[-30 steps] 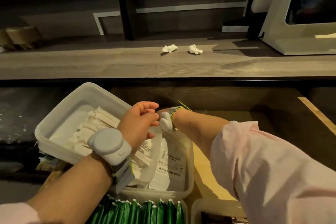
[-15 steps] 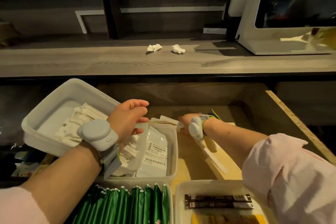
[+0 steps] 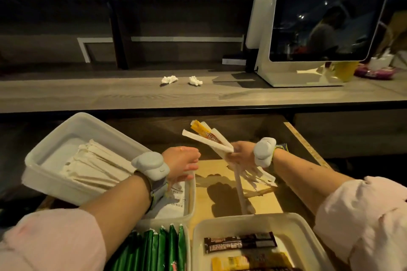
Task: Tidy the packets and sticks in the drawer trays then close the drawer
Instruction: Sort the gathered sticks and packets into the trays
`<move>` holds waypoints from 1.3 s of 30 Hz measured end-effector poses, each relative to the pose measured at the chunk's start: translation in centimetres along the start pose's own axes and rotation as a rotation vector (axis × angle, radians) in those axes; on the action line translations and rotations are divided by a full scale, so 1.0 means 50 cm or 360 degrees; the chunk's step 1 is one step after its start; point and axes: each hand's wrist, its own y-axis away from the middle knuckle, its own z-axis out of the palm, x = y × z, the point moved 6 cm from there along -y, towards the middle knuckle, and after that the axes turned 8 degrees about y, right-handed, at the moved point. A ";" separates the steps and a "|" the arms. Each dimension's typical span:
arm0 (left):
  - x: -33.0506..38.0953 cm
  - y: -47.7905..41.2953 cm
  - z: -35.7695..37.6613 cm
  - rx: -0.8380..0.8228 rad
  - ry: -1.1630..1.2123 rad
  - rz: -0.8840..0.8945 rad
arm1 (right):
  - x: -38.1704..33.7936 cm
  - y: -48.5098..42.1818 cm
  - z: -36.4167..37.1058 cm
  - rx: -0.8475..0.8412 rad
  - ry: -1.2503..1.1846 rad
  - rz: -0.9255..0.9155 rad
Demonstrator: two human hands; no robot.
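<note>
In the head view, right of centre, your right hand (image 3: 241,154) is clenching a loose fan of stiff white paper sticks (image 3: 221,146) (one glossy yellow sachet (image 3: 203,132) among them) above the drawer (image 3: 306,145)'s bare wooden floor. The splayed lower ends are risking slipping out if the grip loosens. At centre, your left hand (image 3: 181,161) is curling round a corner of the tilted smooth plastic tray (image 3: 72,125), which could be spilling its own sticks if tipped further.

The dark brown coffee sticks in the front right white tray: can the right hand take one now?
Probably not yet. Nothing covers the dark brown coffee sticks in their white plastic tray, but the right hand grips a bundle of white and yellow paper sticks and would need to drop it first.
</note>
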 end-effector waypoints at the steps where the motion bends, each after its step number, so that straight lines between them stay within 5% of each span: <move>1: -0.002 -0.013 0.020 -0.0020 0.0002 0.0015 | -0.010 0.008 -0.009 0.0053 0.0006 -0.0040; 10: -0.001 -0.107 0.137 0.0030 0.0073 0.0016 | -0.052 0.040 0.018 0.0294 -0.0343 -0.0227; 15: -0.006 -0.093 0.107 0.0188 -0.0329 0.0198 | -0.018 0.025 0.042 -0.0210 -0.0561 -0.0076; 19: -0.026 -0.085 0.101 0.0126 -0.0476 0.0282 | -0.003 0.027 -0.052 0.0292 -0.0515 0.0056; 22: -0.033 -0.080 0.114 0.0081 -0.0502 0.0254 | -0.022 0.055 -0.114 0.0777 -0.0667 -0.0244; 25: -0.033 -0.075 0.120 0.0051 -0.0369 0.0247 | -0.067 0.073 -0.115 0.0781 -0.0364 -0.0528; 31: -0.037 -0.073 0.127 0.0032 -0.0438 0.0295 | -0.085 0.068 -0.092 0.0746 0.0196 -0.0473; 35: -0.038 -0.072 0.131 0.0033 -0.0398 0.0244 | -0.084 0.079 -0.099 0.0754 0.0109 -0.0435; 39: -0.040 -0.074 0.132 0.0051 -0.0384 0.0201 | -0.081 0.099 -0.120 0.0808 -0.0520 -0.0549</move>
